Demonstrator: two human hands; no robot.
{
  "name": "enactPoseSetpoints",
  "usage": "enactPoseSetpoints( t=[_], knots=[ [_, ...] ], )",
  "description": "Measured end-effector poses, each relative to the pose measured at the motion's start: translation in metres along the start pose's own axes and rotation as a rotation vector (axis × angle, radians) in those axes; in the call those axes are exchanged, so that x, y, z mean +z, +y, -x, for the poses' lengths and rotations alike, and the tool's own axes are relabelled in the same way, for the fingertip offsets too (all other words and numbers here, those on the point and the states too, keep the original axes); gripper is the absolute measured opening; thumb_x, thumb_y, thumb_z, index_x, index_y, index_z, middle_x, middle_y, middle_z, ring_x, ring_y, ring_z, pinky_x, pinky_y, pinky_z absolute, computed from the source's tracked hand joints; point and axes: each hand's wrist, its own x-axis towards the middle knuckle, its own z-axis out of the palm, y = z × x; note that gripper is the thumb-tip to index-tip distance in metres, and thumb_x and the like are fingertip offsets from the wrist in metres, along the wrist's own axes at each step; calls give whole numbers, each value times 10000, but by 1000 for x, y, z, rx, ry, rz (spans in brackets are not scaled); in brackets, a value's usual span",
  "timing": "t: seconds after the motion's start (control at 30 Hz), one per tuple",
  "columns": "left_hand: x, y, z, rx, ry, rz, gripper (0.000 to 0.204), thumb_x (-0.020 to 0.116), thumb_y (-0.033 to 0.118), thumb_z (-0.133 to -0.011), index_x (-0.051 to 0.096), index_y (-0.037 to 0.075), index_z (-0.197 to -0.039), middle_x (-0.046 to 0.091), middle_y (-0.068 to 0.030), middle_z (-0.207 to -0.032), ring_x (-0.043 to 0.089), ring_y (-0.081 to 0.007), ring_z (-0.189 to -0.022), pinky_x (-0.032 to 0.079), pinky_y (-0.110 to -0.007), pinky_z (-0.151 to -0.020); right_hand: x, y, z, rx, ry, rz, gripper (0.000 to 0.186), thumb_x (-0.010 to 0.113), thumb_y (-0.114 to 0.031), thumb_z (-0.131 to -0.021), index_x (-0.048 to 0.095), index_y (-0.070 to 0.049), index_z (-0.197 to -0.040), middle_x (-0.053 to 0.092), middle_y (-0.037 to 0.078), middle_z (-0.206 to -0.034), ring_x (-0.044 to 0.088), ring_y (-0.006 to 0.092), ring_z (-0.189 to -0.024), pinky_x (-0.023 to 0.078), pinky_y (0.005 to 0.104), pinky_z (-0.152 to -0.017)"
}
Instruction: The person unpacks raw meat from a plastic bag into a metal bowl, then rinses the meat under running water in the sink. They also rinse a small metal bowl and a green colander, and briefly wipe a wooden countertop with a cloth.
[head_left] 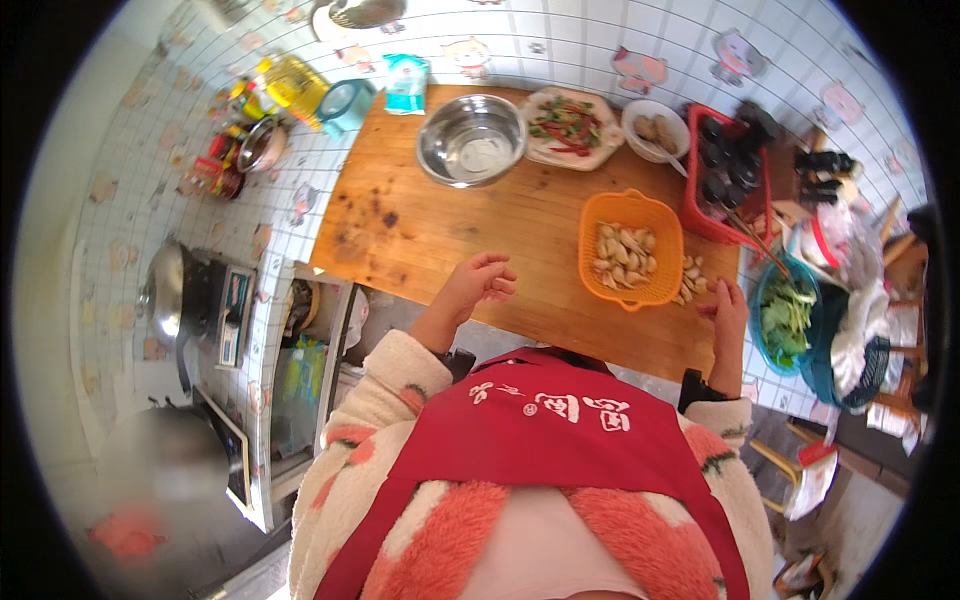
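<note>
My left hand [482, 282] hangs over the wooden tabletop [400, 240] left of the orange basket [625, 287], its fingers loosely curled and apart, holding nothing. The basket holds several pale garlic cloves [622, 250]. Just right of it, loose cloves [693, 272] lie on the wood. My right hand [725, 310] is beside these cloves at the table's right edge, fingers bent and slightly apart, with nothing visible in them.
Behind are a steel bowl [470, 130], chopped-pepper plate [565, 150], white bowl [650, 145] and red crate [755, 200]. A teal basin of greens [785, 320] stands right. Left are a lidded pot [175, 290] and bottles [290, 85]. A dark red apron [520, 450] covers my front.
</note>
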Motion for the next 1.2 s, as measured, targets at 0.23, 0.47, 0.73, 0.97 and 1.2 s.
enactPoseSetpoints(
  t=[0.23,0.47,0.73,0.97,1.2],
  knots=[
    [-46,43,-28,174,229,255,393,511,224,-833,363,27,-1139,495,-145,-940,568,-263,-776,495,-346,-618,10,-2,-7,-89,-69,131,277,485,-205,-852,505,-22,-1060,587,69,-889,551,118,-539,408,212,-461],
    [-74,72,-75,172,335,410,461,560,303,-801,360,23,-1106,439,-182,-983,538,-355,-825,491,-439,-658,5,-2,-2,-134,-8,175,279,486,-190,-853,505,-15,-1069,590,67,-916,542,101,-544,412,194,-472],
    [-87,84,-132,23,216,377,266,463,106,-771,422,-53,-980,533,-203,-881,572,-319,-737,518,-426,-615,22,-4,29,-232,40,137,256,494,-140,-848,511,-11,-1069,583,53,-912,532,90,-560,434,200,-514],
    [-96,56,-116,27,244,565,216,440,21,-679,464,-29,-888,532,-190,-802,567,-305,-667,512,-465,-557,67,-64,45,-423,-88,191,210,453,-88,-862,515,9,-1039,568,46,-907,516,82,-602,437,205,-576],
    [-86,-4,17,302,518,522,148,530,-7,-627,543,-103,-740,555,-187,-660,570,-318,-503,501,-417,-409,193,-104,80,-479,-871,227,209,442,-57,-857,504,3,-1047,553,62,-870,524,110,-668,446,231,-603]
  ],
)
